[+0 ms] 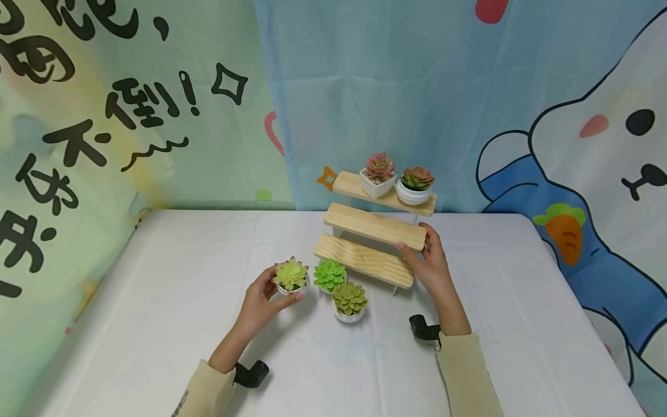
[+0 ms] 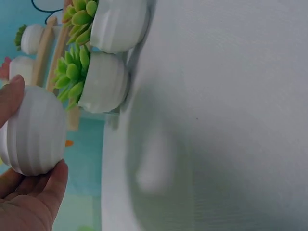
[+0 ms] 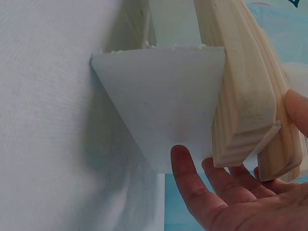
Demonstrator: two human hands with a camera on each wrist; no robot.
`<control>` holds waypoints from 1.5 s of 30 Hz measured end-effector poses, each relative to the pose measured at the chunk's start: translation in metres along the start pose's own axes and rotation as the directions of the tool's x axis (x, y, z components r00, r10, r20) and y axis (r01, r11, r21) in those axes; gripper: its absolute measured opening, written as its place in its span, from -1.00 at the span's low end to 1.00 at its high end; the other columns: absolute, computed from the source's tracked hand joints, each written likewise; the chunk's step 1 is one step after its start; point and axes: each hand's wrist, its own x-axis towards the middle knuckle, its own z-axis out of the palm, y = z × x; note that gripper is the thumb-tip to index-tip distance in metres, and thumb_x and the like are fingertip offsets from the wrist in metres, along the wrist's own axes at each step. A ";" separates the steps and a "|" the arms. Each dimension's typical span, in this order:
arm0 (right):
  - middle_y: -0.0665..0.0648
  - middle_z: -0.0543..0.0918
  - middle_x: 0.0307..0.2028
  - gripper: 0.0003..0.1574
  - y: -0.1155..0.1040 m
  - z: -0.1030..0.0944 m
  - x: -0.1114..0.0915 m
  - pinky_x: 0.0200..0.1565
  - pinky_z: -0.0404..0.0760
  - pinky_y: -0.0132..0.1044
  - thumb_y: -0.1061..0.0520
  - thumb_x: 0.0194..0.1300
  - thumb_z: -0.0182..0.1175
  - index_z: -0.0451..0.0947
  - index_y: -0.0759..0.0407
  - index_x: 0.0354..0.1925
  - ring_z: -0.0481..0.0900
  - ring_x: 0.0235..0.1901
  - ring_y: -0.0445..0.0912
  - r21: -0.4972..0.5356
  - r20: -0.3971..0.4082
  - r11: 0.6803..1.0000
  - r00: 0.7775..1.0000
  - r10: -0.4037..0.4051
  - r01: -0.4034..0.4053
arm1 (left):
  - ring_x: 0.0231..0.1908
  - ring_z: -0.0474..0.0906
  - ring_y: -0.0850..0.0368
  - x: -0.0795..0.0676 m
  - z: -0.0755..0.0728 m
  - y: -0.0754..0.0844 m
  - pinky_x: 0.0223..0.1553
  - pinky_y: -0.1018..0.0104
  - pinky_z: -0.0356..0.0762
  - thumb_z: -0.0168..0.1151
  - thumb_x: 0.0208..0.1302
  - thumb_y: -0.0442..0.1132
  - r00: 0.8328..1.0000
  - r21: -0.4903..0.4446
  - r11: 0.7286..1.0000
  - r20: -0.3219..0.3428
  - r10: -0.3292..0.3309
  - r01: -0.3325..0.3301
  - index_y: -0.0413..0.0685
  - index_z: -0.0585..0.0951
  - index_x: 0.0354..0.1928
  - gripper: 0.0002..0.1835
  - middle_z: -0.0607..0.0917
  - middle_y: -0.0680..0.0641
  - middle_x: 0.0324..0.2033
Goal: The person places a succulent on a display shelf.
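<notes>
Pale yellow-green succulent [image 1: 290, 273] is grasped by fingers of the left hand [image 1: 260, 303], clear of the worktop [image 1: 130, 324], roughly 8 o'clock from the wooden stand [image 1: 359, 258]; middle shelf [image 1: 372, 224] is gripped, 4 o'clock end, by right hand [image 1: 431, 264] fingers.

White tabletop [image 1: 521, 324], bearing tiered wooden stand [image 1: 372, 225], two potted succulents [image 1: 349, 301].

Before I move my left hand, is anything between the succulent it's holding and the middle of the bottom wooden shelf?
Yes: the bright green potted succulent stands before the left half of the bottom wooden shelf, between it and the yellow-green potted succulent in your left hand. Lifting over it might work.
</notes>
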 end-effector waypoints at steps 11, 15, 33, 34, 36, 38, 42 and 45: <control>0.37 0.06 0.45 0.11 0.015 -0.001 0.003 0.34 0.26 0.08 -0.13 0.36 0.22 -0.19 0.22 0.53 0.08 0.43 0.23 -0.046 -0.031 0.995 0.996 -0.085 0.084 | 0.14 0.53 -0.17 0.003 0.008 0.009 0.20 0.14 0.49 0.46 0.07 -0.43 1.000 -0.009 1.000 0.000 0.012 -0.012 -0.36 0.37 0.31 -0.26 0.55 -0.30 0.14; 0.39 0.04 0.45 0.09 0.012 0.001 0.002 0.35 0.23 0.13 -0.06 0.36 0.23 -0.20 0.24 0.52 0.05 0.43 0.26 -0.027 -0.032 0.996 0.996 -0.086 0.085 | 0.14 0.53 -0.17 0.007 0.011 0.015 0.20 0.13 0.49 0.46 0.06 -0.44 1.000 -0.011 1.000 0.009 0.025 -0.025 -0.35 0.37 0.31 -0.26 0.54 -0.29 0.14; 0.34 0.02 0.47 -0.01 0.001 -0.005 0.000 0.39 0.17 0.10 0.14 0.42 0.16 -0.22 0.21 0.53 0.01 0.46 0.20 -0.002 0.010 1.000 1.000 -0.001 0.001 | 0.14 0.53 -0.16 0.035 0.042 0.042 0.20 0.11 0.50 0.43 0.11 -0.44 0.988 -0.049 0.991 0.091 0.127 -0.123 -0.38 0.37 0.29 -0.30 0.55 -0.31 0.12; 0.35 0.01 0.47 -0.02 0.001 -0.004 0.000 0.39 0.17 0.11 0.15 0.42 0.16 -0.22 0.22 0.53 0.01 0.46 0.20 -0.003 0.011 1.000 1.000 -0.007 0.007 | 0.13 0.53 -0.16 0.037 0.043 0.043 0.20 0.12 0.50 0.43 0.12 -0.43 0.986 -0.047 0.991 0.097 0.133 -0.129 -0.38 0.37 0.29 -0.31 0.55 -0.31 0.12; 0.36 0.01 0.47 -0.02 0.001 -0.004 0.000 0.38 0.18 0.12 0.16 0.42 0.16 -0.22 0.24 0.52 0.01 0.46 0.21 -0.003 0.015 1.000 1.000 -0.019 0.019 | 0.13 0.54 -0.15 0.040 0.046 0.046 0.19 0.12 0.51 0.43 0.12 -0.43 0.984 -0.052 0.990 0.108 0.140 -0.135 -0.37 0.37 0.30 -0.31 0.55 -0.30 0.12; 0.37 0.01 0.47 -0.02 0.002 -0.004 0.000 0.37 0.20 0.13 0.16 0.42 0.16 -0.22 0.25 0.52 0.01 0.46 0.22 -0.003 0.018 1.000 1.000 -0.025 0.025 | 0.12 0.54 -0.14 0.043 0.049 0.049 0.18 0.13 0.52 0.43 0.11 -0.44 0.981 -0.061 0.988 0.123 0.150 -0.143 -0.36 0.38 0.30 -0.31 0.55 -0.29 0.12; 0.35 0.02 0.47 -0.03 0.001 -0.004 -0.001 0.35 0.22 0.12 0.17 0.43 0.15 -0.22 0.25 0.52 0.03 0.45 0.21 0.002 0.021 1.000 1.000 -0.019 0.019 | 0.11 0.55 -0.14 0.049 0.058 0.056 0.16 0.14 0.53 0.42 0.11 -0.45 0.973 -0.067 0.983 0.149 0.179 -0.170 -0.37 0.38 0.29 -0.32 0.55 -0.30 0.13; 0.35 0.03 0.46 -0.04 -0.001 -0.003 -0.002 0.35 0.22 0.13 0.17 0.42 0.15 -0.20 0.24 0.52 0.04 0.45 0.22 0.008 0.016 1.000 1.000 -0.022 0.022 | 0.10 0.56 -0.16 0.055 0.065 0.059 0.16 0.14 0.54 0.42 0.13 -0.43 0.967 -0.059 0.979 0.155 0.202 -0.195 -0.38 0.39 0.27 -0.34 0.56 -0.32 0.11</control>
